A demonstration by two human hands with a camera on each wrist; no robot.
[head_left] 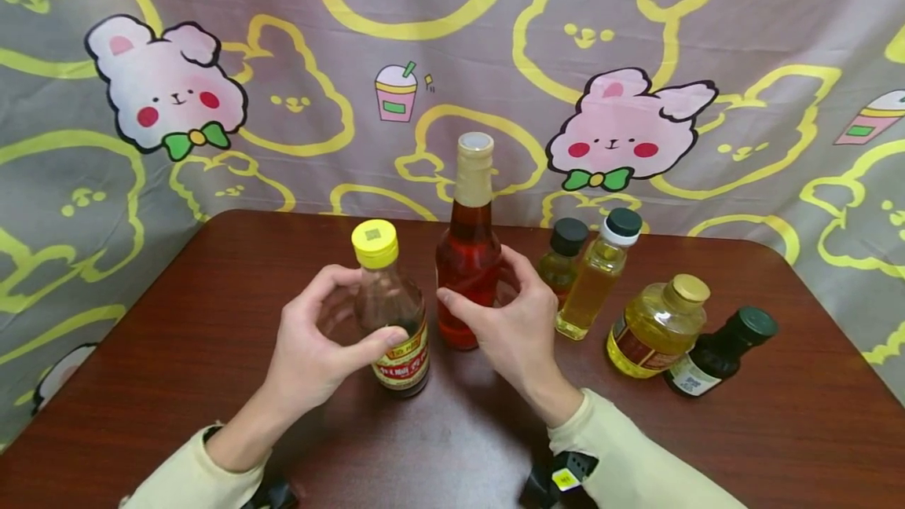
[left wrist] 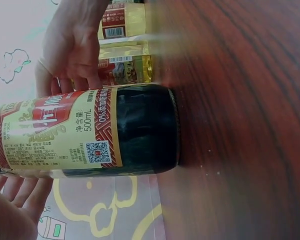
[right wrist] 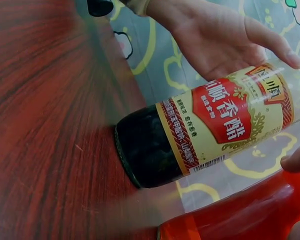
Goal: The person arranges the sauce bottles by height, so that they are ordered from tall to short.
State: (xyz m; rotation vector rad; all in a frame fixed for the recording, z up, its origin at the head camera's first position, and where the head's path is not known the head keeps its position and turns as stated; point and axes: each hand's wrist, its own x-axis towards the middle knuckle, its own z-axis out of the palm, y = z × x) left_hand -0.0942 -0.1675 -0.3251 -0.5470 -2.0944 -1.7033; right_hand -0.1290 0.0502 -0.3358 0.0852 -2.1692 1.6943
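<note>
A dark vinegar bottle (head_left: 392,313) with a yellow cap stands upright on the table. My left hand (head_left: 311,344) is around its left side, thumb across the front and fingers partly hidden behind the glass. Its yellow and red label (right wrist: 230,110) shows in the right wrist view. Just right of it stands a taller bottle of red liquid (head_left: 470,258) with a pale gold neck. With the thumb in front and the fingers round the far right side, my right hand (head_left: 516,320) holds this red bottle.
On the right are a small dark-capped bottle (head_left: 564,246), a slim oil bottle (head_left: 594,281), a squat yellow oil bottle (head_left: 646,336) and a dark green-capped bottle (head_left: 714,360). A patterned curtain (head_left: 283,171) hangs behind the brown table (head_left: 177,336).
</note>
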